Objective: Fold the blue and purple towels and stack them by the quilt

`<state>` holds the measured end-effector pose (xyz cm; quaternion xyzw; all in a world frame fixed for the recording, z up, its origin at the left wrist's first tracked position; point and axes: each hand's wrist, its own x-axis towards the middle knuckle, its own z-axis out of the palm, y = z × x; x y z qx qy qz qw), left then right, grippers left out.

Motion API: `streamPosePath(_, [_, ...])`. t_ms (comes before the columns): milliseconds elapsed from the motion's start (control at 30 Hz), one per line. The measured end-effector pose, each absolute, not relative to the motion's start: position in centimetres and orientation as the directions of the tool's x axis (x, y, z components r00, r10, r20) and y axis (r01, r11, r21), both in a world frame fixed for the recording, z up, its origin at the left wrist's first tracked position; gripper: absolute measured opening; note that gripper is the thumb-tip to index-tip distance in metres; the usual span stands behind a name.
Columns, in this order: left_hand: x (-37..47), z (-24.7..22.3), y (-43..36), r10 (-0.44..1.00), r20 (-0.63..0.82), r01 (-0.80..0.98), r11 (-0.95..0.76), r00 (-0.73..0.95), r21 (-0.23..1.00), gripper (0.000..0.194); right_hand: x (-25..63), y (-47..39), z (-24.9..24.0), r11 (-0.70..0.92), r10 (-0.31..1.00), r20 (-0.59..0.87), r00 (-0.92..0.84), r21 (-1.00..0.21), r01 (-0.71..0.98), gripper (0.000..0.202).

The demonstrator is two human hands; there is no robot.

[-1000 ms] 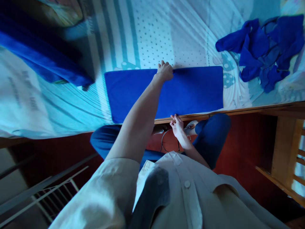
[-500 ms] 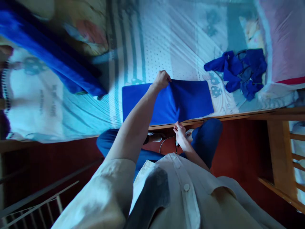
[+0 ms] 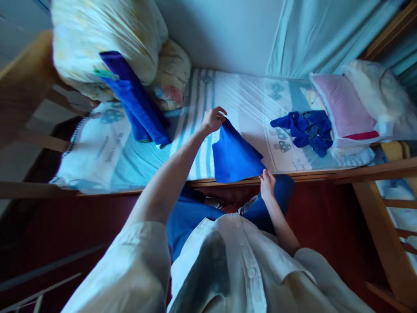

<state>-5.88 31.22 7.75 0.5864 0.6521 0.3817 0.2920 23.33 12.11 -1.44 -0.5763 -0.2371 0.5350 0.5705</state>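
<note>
A blue cloth [image 3: 237, 156] hangs between my two hands at the near edge of the bed, folded over at a slant. My left hand [image 3: 215, 119] pinches its upper corner above the sheet, some fingers raised. At the lower right corner, by the wooden bed rail, my right hand [image 3: 267, 184] grips the cloth between thumb and fingers. A crumpled blue cloth [image 3: 309, 130] lies to the right on the bed. On the left, a long blue fabric roll [image 3: 137, 104] leans against bulky bedding, apart from my hands.
The patterned sheet [image 3: 176, 143] covers the bed. Pale bulky bedding [image 3: 110, 39] is piled at the left, and a pink pillow [image 3: 350, 106] rests at the right. A wooden rail [image 3: 342, 174] runs along the front. A blurred brown shape [image 3: 26, 87] fills the left edge.
The cloth lay mostly flat with a raised crease; now it is lifted and folded over at a slant. My right hand has moved right with its corner. The view has tilted up.
</note>
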Motion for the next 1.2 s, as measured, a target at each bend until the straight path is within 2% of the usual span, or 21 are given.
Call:
streamPosePath(100, [-6.5, 9.8, 29.5, 0.98, 0.065, 0.539, 0.048, -0.189, 0.841, 0.036, 24.7, 14.0, 0.5, -0.183, 0.901, -0.279, 0.333, -0.939, -0.292, 0.05])
streamPosePath(200, [-7.2, 11.7, 28.1, 0.972, 0.1, 0.547, 0.034, -0.214, 0.837, 0.031, 25.9, 16.6, 2.7, -0.127, 0.916, -0.201, 0.348, -0.966, -0.226, 0.05])
streamPosePath(333, [-7.7, 13.9, 26.6, 0.957, 0.154, 0.533, 0.0, -0.246, 0.846, 0.025, 27.3, 20.0, 6.0, 0.02, 0.951, -0.016, 0.309, -0.993, -0.113, 0.048])
streamPosePath(467, [-7.5, 15.9, 25.5, 0.943, 0.171, 0.405, -0.044, -0.285, 0.913, 0.029, 28.3, 22.8, 9.5, 0.169, 0.955, 0.155, 0.252, -0.985, -0.034, 0.046])
streamPosePath(667, [-7.5, 17.9, 24.0, 0.96, 0.082, 0.148, -0.043, -0.269, 0.988, 0.036, 28.5, 26.0, 13.7, 0.291, 0.936, 0.282, 0.21, -0.957, -0.012, 0.042])
streamPosePath(967, [-8.5, 19.3, 22.1, 0.916, 0.042, -0.004, -0.047, -0.399, 0.999, 0.035, 28.2, 27.6, 15.8, 0.361, 0.913, 0.359, 0.192, -0.932, 0.025, 0.044])
streamPosePath(1200, [-9.4, 19.4, 19.5, 0.908, 0.119, 0.009, -0.126, -0.401, 0.992, 0.029, 27.7, 26.2, 16.4, 0.299, 0.947, 0.287, 0.143, -0.952, -0.069, 0.028])
